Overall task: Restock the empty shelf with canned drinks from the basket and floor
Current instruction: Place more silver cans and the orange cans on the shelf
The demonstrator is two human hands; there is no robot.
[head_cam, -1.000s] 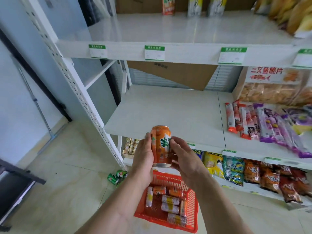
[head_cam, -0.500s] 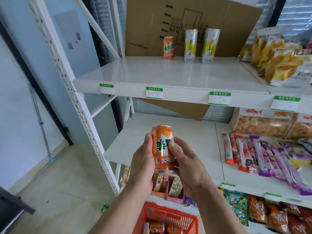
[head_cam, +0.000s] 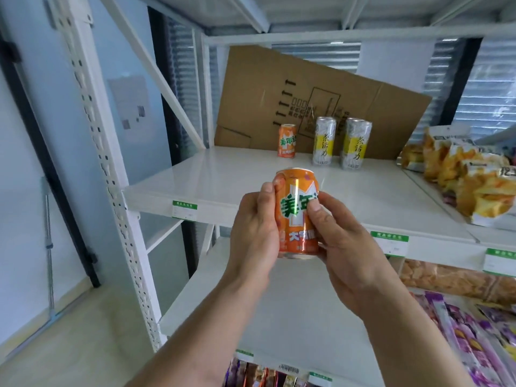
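Note:
An orange soda can (head_cam: 296,208) with green lettering stands upright in front of the upper white shelf (head_cam: 229,180). My left hand (head_cam: 252,233) grips its left side and my right hand (head_cam: 343,244) grips its right side, thumb across the label. At the back of that shelf stand another orange can (head_cam: 287,141) and two tall white-and-yellow cans (head_cam: 323,141) (head_cam: 355,144). The basket is out of view.
A flattened cardboard box (head_cam: 307,88) leans behind the cans. Yellow snack bags (head_cam: 469,177) fill the shelf's right end. A lower white shelf (head_cam: 229,311) carries purple packets (head_cam: 469,331) at the right. The perforated white upright (head_cam: 111,191) stands at left.
The view has tilted up from the floor and basket to the upper shelf. Both hands have raised the orange can with it, still gripping it on both sides.

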